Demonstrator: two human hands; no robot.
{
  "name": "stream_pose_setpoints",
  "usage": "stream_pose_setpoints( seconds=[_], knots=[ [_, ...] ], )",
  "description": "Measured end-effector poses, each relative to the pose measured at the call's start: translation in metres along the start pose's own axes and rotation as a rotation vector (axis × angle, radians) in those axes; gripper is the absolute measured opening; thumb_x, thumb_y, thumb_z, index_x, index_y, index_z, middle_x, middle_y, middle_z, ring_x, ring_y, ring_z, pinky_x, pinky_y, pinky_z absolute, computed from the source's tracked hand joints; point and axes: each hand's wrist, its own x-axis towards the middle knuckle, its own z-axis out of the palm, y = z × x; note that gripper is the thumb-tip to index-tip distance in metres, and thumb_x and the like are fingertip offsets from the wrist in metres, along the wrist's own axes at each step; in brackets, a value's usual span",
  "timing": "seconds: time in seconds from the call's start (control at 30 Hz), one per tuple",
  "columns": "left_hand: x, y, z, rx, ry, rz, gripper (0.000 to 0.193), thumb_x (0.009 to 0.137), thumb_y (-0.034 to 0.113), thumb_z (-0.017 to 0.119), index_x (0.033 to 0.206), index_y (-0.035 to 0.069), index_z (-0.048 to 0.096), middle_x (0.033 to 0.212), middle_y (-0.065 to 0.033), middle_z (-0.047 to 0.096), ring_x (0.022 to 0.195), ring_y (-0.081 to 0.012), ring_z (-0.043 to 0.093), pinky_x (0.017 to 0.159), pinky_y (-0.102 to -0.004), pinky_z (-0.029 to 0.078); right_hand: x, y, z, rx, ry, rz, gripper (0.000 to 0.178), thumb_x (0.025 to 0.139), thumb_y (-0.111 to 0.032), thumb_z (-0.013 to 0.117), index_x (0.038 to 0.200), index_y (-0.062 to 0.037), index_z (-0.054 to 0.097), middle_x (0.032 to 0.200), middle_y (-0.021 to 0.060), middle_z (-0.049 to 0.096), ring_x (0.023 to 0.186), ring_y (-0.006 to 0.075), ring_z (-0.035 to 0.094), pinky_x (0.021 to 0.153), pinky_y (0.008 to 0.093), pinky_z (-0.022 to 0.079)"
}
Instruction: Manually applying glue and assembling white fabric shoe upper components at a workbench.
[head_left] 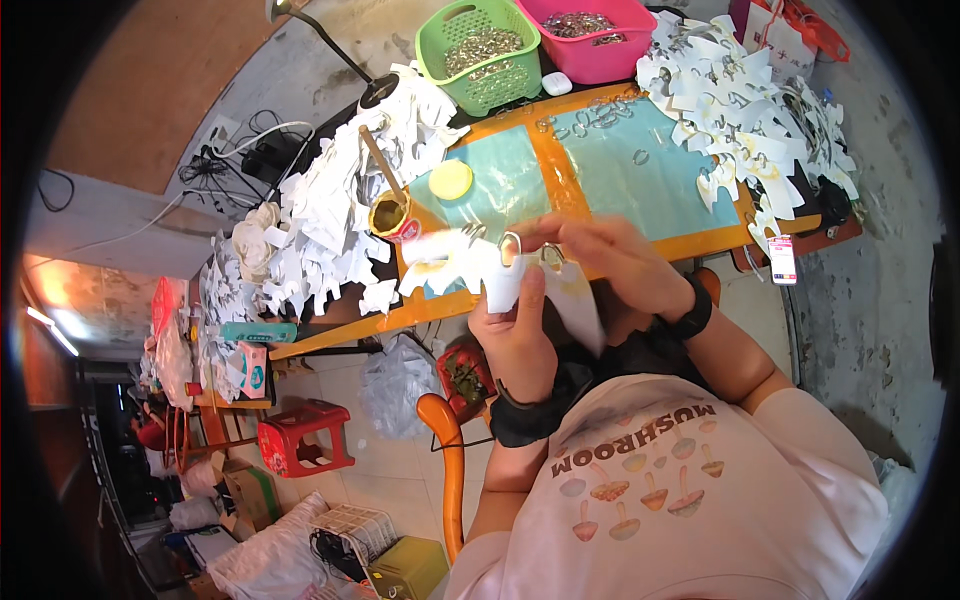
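Note:
My left hand (518, 340) grips a white cut piece (503, 287) of sheet material, its thumb pressed along the front. A metal ring (511, 243) stands up at the top edge of that piece. Beside it, another ring (551, 257) shows close under my right hand (625, 258). The right fingers bend in over the piece at the rings; their tips are partly hidden. More white pieces with yellowish smears (440, 272) lie at the table edge left of my hands, brightly lit. An open tub (388, 216) of yellow-brown paste holds a wooden stick (380, 152).
Heaps of white pieces lie at left (330, 215) and right (720, 90). Green (495, 93) and pink (590, 60) baskets hold metal rings at the back. Loose rings (600, 115) and a yellow lid (451, 180) lie on the table. A lit phone (782, 260) is at right, a red stool (305, 438) below left.

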Motion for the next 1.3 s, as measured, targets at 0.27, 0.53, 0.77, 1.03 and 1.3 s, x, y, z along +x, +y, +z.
stream_pose_setpoints(
  seconds=[0.27,0.53,0.77,1.03,1.3],
  knots=[
    [-0.006,-0.001,0.002,-0.015,0.027,0.132,0.017,0.097,0.009,0.065,0.107,-0.004,0.066,0.095,-0.0041,0.069,0.082,-0.0065,0.06,0.073,-0.0205,0.046,-0.019,-0.02,-0.003,-0.457,0.164,-0.075,0.021,0.093,-0.02,0.065,0.091,0.0007,0.065,0.086,0.0063,0.068,0.076,0.0132,0.062,0.072,0.0276,0.049],
    [-0.01,0.005,0.006,0.029,0.015,0.185,0.016,0.097,0.008,0.064,0.107,-0.005,0.064,0.097,-0.0069,0.069,0.085,-0.0101,0.063,0.078,-0.0247,0.048,-0.021,-0.021,0.004,-0.485,0.229,-0.183,0.013,0.085,-0.008,0.068,0.093,0.0007,0.066,0.08,0.0079,0.067,0.073,0.0141,0.065,0.064,0.0269,0.052],
    [-0.015,0.007,0.006,0.132,-0.032,0.237,0.018,0.096,0.007,0.065,0.109,-0.005,0.061,0.095,-0.0046,0.067,0.082,-0.0065,0.059,0.073,-0.0213,0.047,-0.022,-0.023,0.004,-0.428,0.191,-0.196,0.011,0.084,-0.008,0.064,0.091,0.0012,0.065,0.078,0.0062,0.065,0.071,0.012,0.063,0.061,0.0248,0.05],
    [-0.001,0.008,0.002,-0.422,-0.181,-0.188,0.022,0.098,0.008,0.06,0.118,-0.002,0.059,0.102,-0.0059,0.068,0.091,-0.0122,0.065,0.083,-0.0277,0.05,-0.021,0.025,-0.01,0.368,0.095,0.211,0.014,0.091,-0.008,0.063,0.102,-0.0002,0.064,0.095,-0.0001,0.066,0.081,0.0109,0.063,0.069,0.0243,0.052],
    [0.003,-0.003,-0.002,-0.582,-0.24,-0.472,0.025,0.101,0.02,0.053,0.117,0.002,0.054,0.09,-0.0032,0.054,0.073,-0.0113,0.044,0.063,-0.0259,0.037,0.006,0.012,-0.031,-0.569,0.069,-0.538,0.041,0.09,-0.022,0.062,0.127,-0.0052,0.057,0.135,0.0146,0.057,0.127,0.0307,0.053,0.115,0.051,0.03]
  ],
)
